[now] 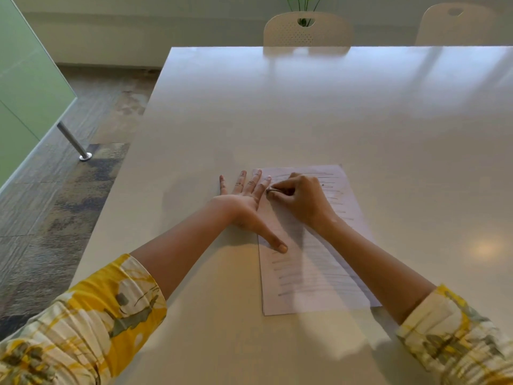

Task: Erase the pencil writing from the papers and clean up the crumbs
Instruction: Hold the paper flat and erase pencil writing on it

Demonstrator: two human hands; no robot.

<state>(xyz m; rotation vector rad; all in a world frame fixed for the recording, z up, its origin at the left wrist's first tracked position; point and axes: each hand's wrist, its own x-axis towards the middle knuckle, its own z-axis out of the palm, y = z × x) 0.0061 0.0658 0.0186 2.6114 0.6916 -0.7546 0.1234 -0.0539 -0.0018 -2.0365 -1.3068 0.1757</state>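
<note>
A white sheet of paper (313, 279) with several rows of grey pencil lines lies on the table (277, 112) in front of me. My left hand (245, 202) lies flat with fingers spread, pressing the paper's left edge, thumb stretched onto the sheet. My right hand (301, 198) is curled over the upper part of the paper and pinches a small dark eraser (273, 191) against the sheet, close to my left index finger. A tiny dark crumb (322, 185) shows on the paper beside my right hand.
The table is wide and glossy white. Two beige chairs (307, 30) stand at its far edge, with a green plant behind. A green panel (25, 87) on a metal leg stands on the floor to the left.
</note>
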